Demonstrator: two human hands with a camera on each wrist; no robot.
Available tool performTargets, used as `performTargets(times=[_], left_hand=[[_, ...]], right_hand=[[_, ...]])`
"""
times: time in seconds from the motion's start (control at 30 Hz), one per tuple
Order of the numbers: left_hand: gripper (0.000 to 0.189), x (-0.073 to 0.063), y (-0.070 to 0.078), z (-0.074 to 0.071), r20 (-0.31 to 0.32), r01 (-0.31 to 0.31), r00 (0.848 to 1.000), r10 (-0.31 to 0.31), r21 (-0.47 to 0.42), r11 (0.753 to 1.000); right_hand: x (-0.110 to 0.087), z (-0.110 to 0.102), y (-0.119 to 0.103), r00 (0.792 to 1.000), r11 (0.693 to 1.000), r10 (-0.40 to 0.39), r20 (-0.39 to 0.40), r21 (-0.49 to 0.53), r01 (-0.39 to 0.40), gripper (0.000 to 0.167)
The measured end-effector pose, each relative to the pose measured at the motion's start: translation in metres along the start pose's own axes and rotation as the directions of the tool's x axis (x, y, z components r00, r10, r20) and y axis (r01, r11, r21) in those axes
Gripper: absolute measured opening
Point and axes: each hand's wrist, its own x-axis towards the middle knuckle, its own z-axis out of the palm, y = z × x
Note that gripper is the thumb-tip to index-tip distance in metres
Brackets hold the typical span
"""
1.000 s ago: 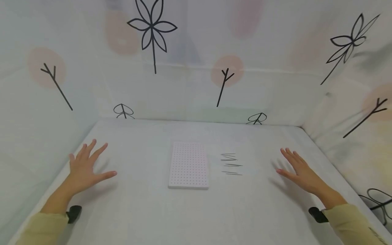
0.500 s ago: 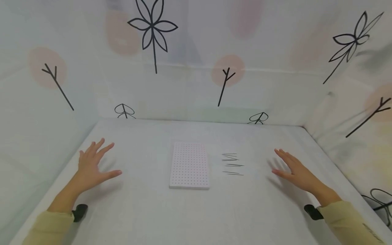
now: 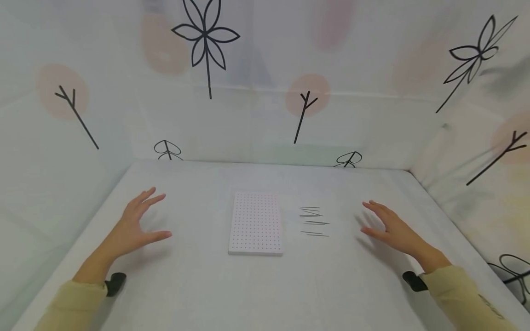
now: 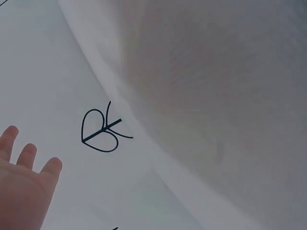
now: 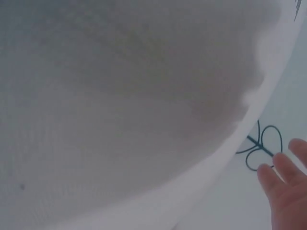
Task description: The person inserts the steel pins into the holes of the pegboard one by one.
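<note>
A white, flat rectangular board dotted with an even grid of small dark marks, perhaps holes [image 3: 256, 224], lay between the person's hands, its long sides running away from the body, a spot that seemed to leave it within equal reach of both. Just to its right, several thin, straight, dark sticks [image 3: 315, 223] lay crosswise in loose groups, probably spread that way to keep them from piling together; some near the top appeared to meet at their ends. The left hand [image 3: 134, 230] and the right hand [image 3: 395, 232] hung well apart on either side, fingers loosely spread, thumbs wide of them, grasping nothing; such a stance looked like plain readiness. Pale yellow-green sleeves [image 3: 461, 296] ended behind the wrists. The smooth white worktop [image 3: 265, 294] took soft shadows beneath both arms, and pale fabric-like walls [image 3: 256, 119] enclosed it, printed with black line-drawn flowers [image 3: 204, 35] and blurred pinkish patches [image 3: 320, 85].
</note>
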Motion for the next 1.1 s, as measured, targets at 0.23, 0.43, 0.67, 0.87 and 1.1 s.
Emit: performTargets(times=[0.23, 0.43, 0.67, 0.87, 1.1], left_hand=[[0.082, 0.004, 0.005, 0.004, 0.029, -0.011, 0.999, 0.013, -0.039, 0.999], [0.077, 0.009, 0.008, 0.008, 0.034, -0.029, 0.999, 0.031, -0.039, 0.999], [0.071, 0.012, 0.015, 0.012, 0.031, -0.057, 0.998, 0.058, -0.044, 0.997], [0.07, 0.015, 0.02, 0.016, 0.037, -0.074, 0.996, 0.076, -0.054, 0.996], [0.069, 0.019, 0.025, 0.024, 0.054, -0.092, 0.994, 0.096, -0.068, 0.993]], right_hand=[[0.006, 0.004, -0.002, 0.999, 0.999, -0.044, -0.009, 0.0, 0.044, 0.074], [0.01, 0.005, -0.006, 0.998, 0.998, -0.062, -0.01, 0.019, 0.063, 0.072], [0.017, 0.008, -0.009, 0.999, 0.999, -0.037, 0.01, 0.011, 0.037, 0.073], [0.024, 0.011, -0.011, 0.999, 0.999, -0.045, 0.008, -0.008, 0.045, 0.074], [0.031, 0.011, -0.017, 0.998, 0.998, -0.057, 0.017, 0.007, 0.057, 0.075]])
